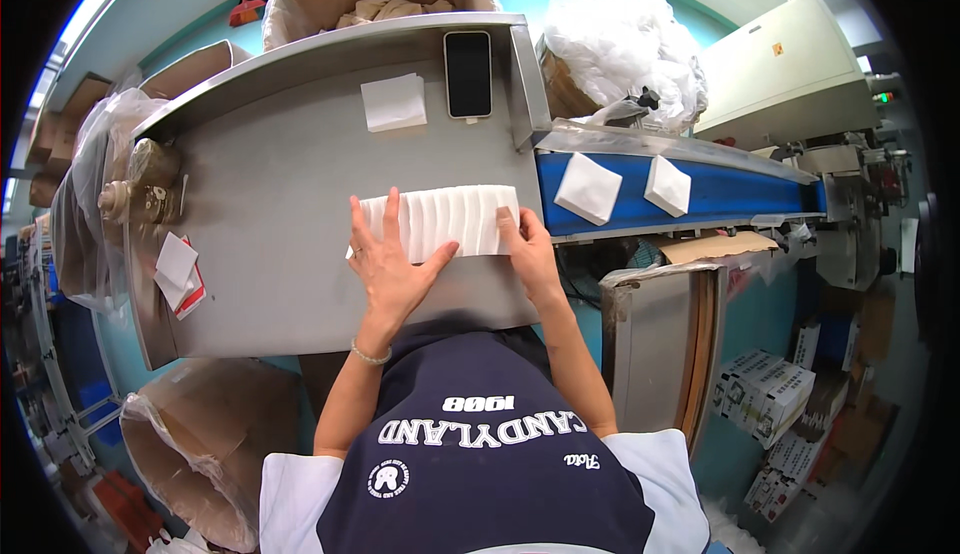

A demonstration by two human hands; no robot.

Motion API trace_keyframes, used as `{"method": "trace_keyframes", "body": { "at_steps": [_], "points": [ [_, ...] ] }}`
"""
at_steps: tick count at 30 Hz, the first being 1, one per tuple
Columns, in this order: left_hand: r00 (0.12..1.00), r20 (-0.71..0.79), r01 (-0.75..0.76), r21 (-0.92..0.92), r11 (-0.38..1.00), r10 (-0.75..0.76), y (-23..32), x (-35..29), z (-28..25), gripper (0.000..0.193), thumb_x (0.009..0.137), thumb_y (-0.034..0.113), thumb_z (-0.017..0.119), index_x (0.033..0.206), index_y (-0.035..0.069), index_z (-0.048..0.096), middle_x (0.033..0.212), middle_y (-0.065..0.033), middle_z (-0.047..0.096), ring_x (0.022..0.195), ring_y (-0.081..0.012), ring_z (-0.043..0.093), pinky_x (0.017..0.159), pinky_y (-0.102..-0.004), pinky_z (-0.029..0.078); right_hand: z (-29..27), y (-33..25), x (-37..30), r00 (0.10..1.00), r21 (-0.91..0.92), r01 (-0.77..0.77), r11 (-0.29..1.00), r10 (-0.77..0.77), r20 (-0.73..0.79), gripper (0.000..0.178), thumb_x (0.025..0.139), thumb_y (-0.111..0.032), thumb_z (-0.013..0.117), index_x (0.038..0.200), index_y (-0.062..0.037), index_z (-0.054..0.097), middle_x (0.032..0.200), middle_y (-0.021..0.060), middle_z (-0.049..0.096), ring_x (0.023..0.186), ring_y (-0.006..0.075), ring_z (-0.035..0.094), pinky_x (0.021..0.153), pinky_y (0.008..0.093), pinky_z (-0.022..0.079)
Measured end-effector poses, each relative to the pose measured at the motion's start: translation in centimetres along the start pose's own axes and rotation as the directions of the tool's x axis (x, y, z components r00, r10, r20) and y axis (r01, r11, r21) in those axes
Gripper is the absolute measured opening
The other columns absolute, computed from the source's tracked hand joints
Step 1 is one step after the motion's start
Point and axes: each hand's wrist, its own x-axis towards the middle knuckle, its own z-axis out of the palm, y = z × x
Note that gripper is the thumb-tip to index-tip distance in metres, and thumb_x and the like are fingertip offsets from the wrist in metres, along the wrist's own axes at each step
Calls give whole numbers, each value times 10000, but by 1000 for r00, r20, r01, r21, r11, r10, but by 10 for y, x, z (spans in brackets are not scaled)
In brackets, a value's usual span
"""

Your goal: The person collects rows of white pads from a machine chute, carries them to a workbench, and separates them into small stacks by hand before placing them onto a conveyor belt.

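Head view: I see my left hand (392, 259) and right hand (527, 249), fingers spread, pressing a gathered row of white pads (440, 220) on the desk (270, 204); two pads (588, 188) wait on the blue belt (730, 194).

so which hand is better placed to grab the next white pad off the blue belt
Right hand: it rests at the pad row's end next to the blue belt, nearest the closest white pad.

A row of white folded paper napkins (445, 220), packed face to face, lies on its side across the grey metal tabletop (270, 194).
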Motion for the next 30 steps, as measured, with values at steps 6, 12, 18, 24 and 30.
{"method": "trace_keyframes", "body": {
  "at_steps": [6, 12, 18, 24, 30],
  "points": [
    [999, 32, 36, -17, 999, -35, 0, 2, -2, 995, 689, 601, 765, 1479, 180, 330, 1515, -281, 115, 1357, -494, 246, 1025, -639, 270, -35, 17, -1, 986, 198, -166, 966, 159, 51, 318, 918, -149, 611, 1174, 30, 549, 1059, 96, 625, 898, 157, 622, 722, 311, 540],
    [999, 38, -35, -45, 998, 37, 5, 0, 2, 980, 703, 593, 758, 1482, 182, 329, 1517, -278, 113, 1365, -482, 243, 1021, -642, 269, -22, 9, 7, 992, -79, 0, 997, -10, -125, 473, 946, -379, 617, 1184, 23, 549, 1061, 116, 636, 872, 141, 601, 720, 265, 496],
    [999, 31, 43, -40, 998, -42, 7, 0, 3, 971, 703, 583, 763, 1480, 183, 339, 1519, -275, 115, 1368, -482, 243, 1011, -655, 273, -11, 9, 2, 976, 207, -215, 954, 202, 83, 396, 922, -359, 645, 1140, -32, 597, 958, 48, 630, 781, 100, 565, 659, 264, 451],
    [999, 41, 12, -69, 998, -9, 8, 1, 2, 981, 698, 581, 767, 1485, 191, 330, 1521, -277, 110, 1376, -484, 221, 1013, -654, 281, -44, 21, 3, 968, 308, -239, 921, 250, 2, 351, 910, -190, 650, 1179, 8, 545, 1058, 84, 633, 875, 155, 633, 724, 264, 521],
    [998, 64, -23, -100, 995, 30, 17, 0, 6, 979, 699, 582, 767, 1483, 191, 331, 1518, -278, 117, 1383, -475, 210, 1015, -652, 280, -1, 3, 5, 999, -104, 47, 993, -45, 19, 503, 946, -343, 627, 1260, 27, 494, 1141, 124, 609, 954, 147, 601, 810, 287, 496]
  ]
}}
